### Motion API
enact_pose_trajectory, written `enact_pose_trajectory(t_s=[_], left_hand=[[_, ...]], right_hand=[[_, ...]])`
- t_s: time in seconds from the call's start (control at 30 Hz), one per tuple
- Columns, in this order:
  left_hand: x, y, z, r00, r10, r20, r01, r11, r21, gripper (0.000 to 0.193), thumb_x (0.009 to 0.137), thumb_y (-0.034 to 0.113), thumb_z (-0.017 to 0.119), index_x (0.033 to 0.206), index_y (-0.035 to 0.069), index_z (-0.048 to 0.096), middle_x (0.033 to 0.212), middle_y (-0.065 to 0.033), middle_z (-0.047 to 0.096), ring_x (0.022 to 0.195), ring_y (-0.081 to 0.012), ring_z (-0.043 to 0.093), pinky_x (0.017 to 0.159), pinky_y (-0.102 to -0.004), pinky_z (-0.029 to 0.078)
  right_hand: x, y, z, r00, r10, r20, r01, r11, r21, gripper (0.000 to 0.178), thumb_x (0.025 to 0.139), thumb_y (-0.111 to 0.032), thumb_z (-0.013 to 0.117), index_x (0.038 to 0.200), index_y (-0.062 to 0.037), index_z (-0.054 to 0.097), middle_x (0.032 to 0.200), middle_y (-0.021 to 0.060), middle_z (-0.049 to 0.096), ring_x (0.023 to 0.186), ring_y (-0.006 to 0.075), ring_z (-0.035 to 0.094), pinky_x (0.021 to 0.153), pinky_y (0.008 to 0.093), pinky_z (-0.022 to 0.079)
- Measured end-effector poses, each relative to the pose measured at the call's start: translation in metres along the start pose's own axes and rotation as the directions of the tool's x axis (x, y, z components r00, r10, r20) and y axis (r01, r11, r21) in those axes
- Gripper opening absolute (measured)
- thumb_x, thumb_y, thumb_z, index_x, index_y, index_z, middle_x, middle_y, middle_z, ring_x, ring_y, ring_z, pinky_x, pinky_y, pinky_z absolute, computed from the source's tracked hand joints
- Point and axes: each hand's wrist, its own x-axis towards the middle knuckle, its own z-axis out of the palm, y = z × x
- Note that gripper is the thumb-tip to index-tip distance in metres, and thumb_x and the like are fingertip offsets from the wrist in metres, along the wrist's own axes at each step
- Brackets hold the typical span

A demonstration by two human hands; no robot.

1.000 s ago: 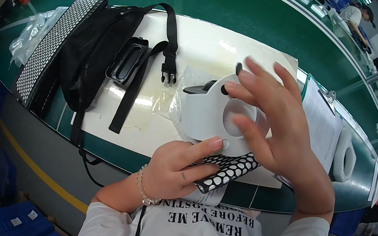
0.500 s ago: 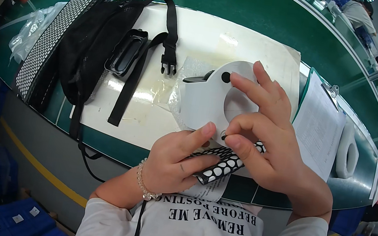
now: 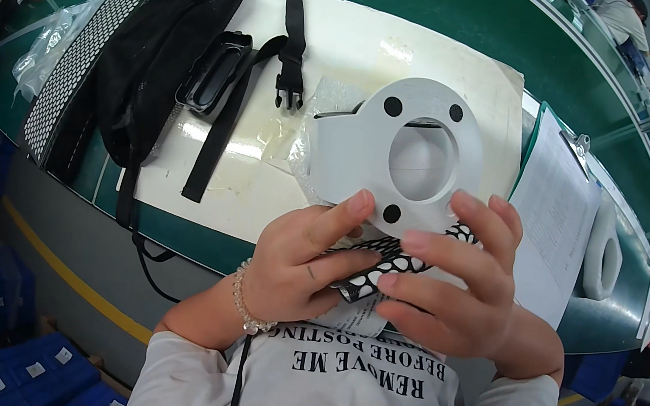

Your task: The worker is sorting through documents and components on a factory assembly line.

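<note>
A white ring-shaped part (image 3: 362, 162) with a large round opening stands tilted before me. Three round black pads (image 3: 392, 213) show on its face. My left hand (image 3: 302, 264) is closed around a black sheet with white round spots (image 3: 367, 286), just below the part. One of its fingertips presses the part's lower left edge. My right hand (image 3: 458, 281) is open, its fingers apart at the part's lower right edge and over the spotted sheet, with nothing visible in them. The sheet's right portion is partly hidden by these fingers.
A black bag (image 3: 145, 70) with straps and a buckle lies to the left, near an open black case (image 3: 218, 73). Beyond it are a white-spotted black sheet (image 3: 96, 57) and clear plastic (image 3: 56, 38). On the right are a clipboard with papers (image 3: 551, 215) and a white foam ring (image 3: 603, 254).
My right hand has moved down off the part's face, and its pinch has opened. A black pad now shows uncovered where the fingertips were. My left hand keeps its hold.
</note>
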Motion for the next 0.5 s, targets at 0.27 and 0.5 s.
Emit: enact_pose_trajectory(t_s=[0.27,0.5], left_hand=[[-0.001,0.000,0.000,1.000,-0.006,0.001,0.006,1.000,0.005,0.037,0.048,-0.002,0.063,0.084,0.001,0.065,0.129,-0.0190,0.044,0.073,-0.0242,0.059,0.060,-0.0309,0.049],[-0.003,0.001,0.003,0.999,-0.030,-0.027,0.031,0.999,0.031,0.033,0.048,-0.003,0.063,0.081,0.000,0.066,0.130,-0.0157,0.045,0.072,-0.0236,0.059,0.060,-0.0302,0.048]], right_hand=[[-0.018,0.003,0.030,0.901,-0.273,-0.338,0.208,0.954,-0.217,0.024,0.068,-0.013,0.065,0.092,-0.0162,0.067,0.111,-0.0115,0.057,0.105,0.0122,0.051,0.098,0.0381,0.024],[0.001,0.030,0.001,0.911,0.322,-0.258,-0.267,0.937,0.227,0.010,0.070,-0.011,0.066,0.080,-0.0108,0.062,0.114,0.0087,0.055,0.116,0.0294,0.041,0.096,0.0409,0.030]])
